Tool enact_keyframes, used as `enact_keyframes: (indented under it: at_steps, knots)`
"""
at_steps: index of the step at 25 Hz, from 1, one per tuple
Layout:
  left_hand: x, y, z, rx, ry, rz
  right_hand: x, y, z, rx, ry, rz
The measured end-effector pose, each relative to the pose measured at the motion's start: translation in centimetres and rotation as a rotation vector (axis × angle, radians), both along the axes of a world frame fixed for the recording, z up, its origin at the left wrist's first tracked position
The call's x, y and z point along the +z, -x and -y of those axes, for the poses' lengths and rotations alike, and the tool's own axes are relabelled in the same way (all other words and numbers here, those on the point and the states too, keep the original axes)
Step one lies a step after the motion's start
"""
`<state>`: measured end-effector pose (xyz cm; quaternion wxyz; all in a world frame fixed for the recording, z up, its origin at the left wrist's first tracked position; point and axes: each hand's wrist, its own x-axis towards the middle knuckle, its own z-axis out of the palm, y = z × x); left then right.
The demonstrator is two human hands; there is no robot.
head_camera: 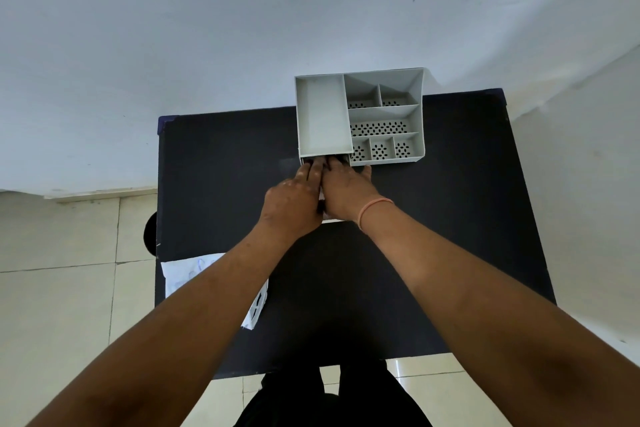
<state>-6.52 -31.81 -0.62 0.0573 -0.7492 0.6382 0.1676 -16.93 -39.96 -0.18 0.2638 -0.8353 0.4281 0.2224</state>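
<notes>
White sheet (pixel 194 279) at 8 o'clock on the black table (pixel 467 236), lapping the left edge and partly under the left forearm. Left hand (pixel 294 204) and right hand (pixel 346 191) are pressed side by side, just past centre toward 12. Their fingers reach into the slot under the tall left bin of the grey organizer (pixel 322 114). Tips hidden, so grip cannot be told. White piece (pixel 332 219) shows beneath the palms. Organizer stands at 12 o'clock by the far edge. Black surface runs from the right hand out to the 3 o'clock edge.
</notes>
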Motion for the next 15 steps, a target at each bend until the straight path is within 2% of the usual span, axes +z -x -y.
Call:
enact_keyframes:
  at_steps: [2, 4, 6, 11, 15]
  knots:
    - [0.2, 0.1, 0.3, 0.001, -0.004, 0.006, 0.4, 0.9, -0.1, -0.055, 0.073, 0.188]
    - [0.5, 0.3, 0.1, 0.004, 0.036, 0.011, 0.2, 2.5, -1.3, -0.155, 0.248, 0.438]
    - [0.6, 0.2, -0.2, 0.006, 0.051, 0.011, 0.3, 3.7, -2.7, -0.201, 0.346, 0.492]
    - [-0.4, 0.1, -0.2, 0.014, -0.070, -0.001, -0.9, 3.0, -3.2, 0.045, 0.253, 0.034]
    - [0.1, 0.5, 0.6, 0.042, -0.097, -0.007, -1.4, 2.1, -3.7, 0.045, 0.255, -0.084]
